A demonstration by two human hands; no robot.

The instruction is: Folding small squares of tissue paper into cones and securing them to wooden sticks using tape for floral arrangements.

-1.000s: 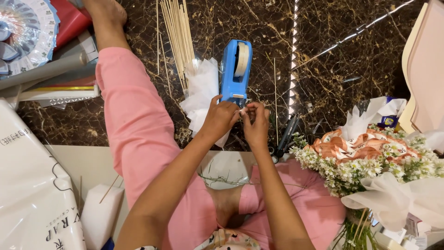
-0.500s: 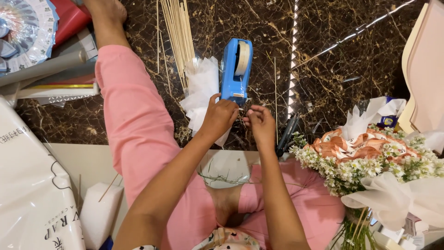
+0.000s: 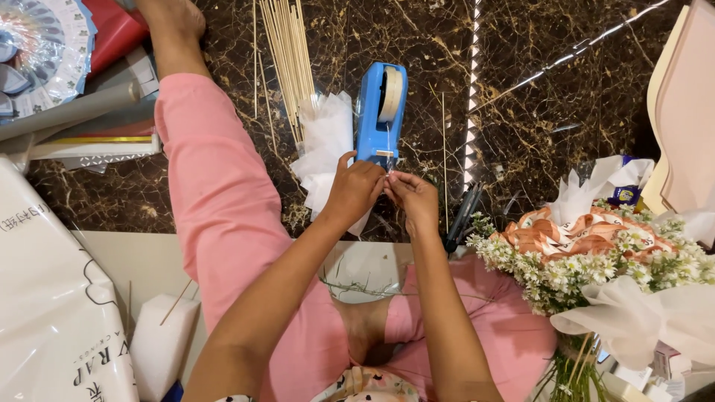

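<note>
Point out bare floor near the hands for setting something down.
Bare dark floor lies right of the tape dispenser, up to the paper sheets. Crowded: sticks and white wrap left of it, bouquet lower right, both hands below.

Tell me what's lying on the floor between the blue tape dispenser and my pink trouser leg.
In the head view, crumpled white tissue paper lies between the blue tape dispenser and the pink trouser leg, with thin wooden sticks above it.
</note>
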